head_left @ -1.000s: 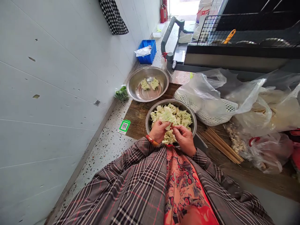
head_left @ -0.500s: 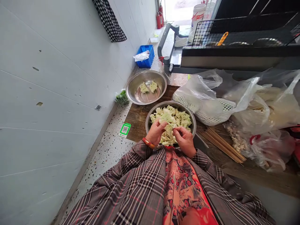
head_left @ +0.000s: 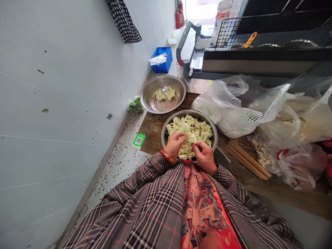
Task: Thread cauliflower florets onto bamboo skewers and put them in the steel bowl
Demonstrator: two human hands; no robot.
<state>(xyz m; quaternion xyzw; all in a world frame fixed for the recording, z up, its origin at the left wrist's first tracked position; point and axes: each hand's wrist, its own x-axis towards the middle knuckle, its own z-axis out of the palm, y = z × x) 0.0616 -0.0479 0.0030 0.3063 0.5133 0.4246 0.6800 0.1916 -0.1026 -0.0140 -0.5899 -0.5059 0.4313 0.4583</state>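
My left hand (head_left: 175, 145), with a reddish bangle at the wrist, pinches a pale green-stemmed cauliflower floret (head_left: 191, 137). My right hand (head_left: 204, 155) has thumb and fingers closed at the floret's right edge; whether a thin stick is also between them is too small to tell. Both hands are over the near side of a steel bowl (head_left: 215, 138) heaped with cauliflower pieces (head_left: 203, 131). Behind it, a wider steel basin (head_left: 147, 103) holds two skewered cauliflower pieces (head_left: 170, 93). To the right lies a bundle of bamboo skewers (head_left: 246, 160) on the dark wooden board.
Plastic bags (head_left: 228, 103) and white foam netting (head_left: 238, 126) crowd the right side. A green QR card (head_left: 138, 141) lies at left. Beyond the basin are bagged greens (head_left: 135, 105), a blue crate (head_left: 163, 58) and a grey handle (head_left: 184, 39). The wall (head_left: 64, 103) rises close on the left.
The floret has turned and dropped slightly between my hands, and my left fingertips have shifted right, closer to my right fingers. The camera view has moved a little.
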